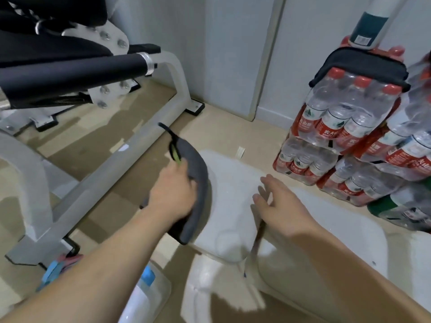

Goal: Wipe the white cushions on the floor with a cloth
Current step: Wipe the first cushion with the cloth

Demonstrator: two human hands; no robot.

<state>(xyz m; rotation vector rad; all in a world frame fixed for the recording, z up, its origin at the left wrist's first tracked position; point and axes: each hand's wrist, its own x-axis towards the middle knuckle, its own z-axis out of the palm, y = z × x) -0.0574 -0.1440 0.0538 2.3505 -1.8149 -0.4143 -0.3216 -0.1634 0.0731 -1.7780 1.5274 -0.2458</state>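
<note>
On the floor (105, 145), closest in: near white cushion (205, 283), just beside a clear plastic box (151, 297). Beyond it, middle white cushion (231, 201) and right white cushion (331, 241) lie side by side, with a dark gap (257, 236) between them. Left hand (172, 197): fingers curled round a dark grey cloth (200, 180), which drapes over the middle white cushion's left edge. Right hand (282, 206): fingers straight and spread, holding nothing, over the gap; whether they touch a cushion cannot be told. Left of the cushions: white metal exercise frame (112, 169). Far right: stacked packs of red-capped water bottles (338, 122).
</note>
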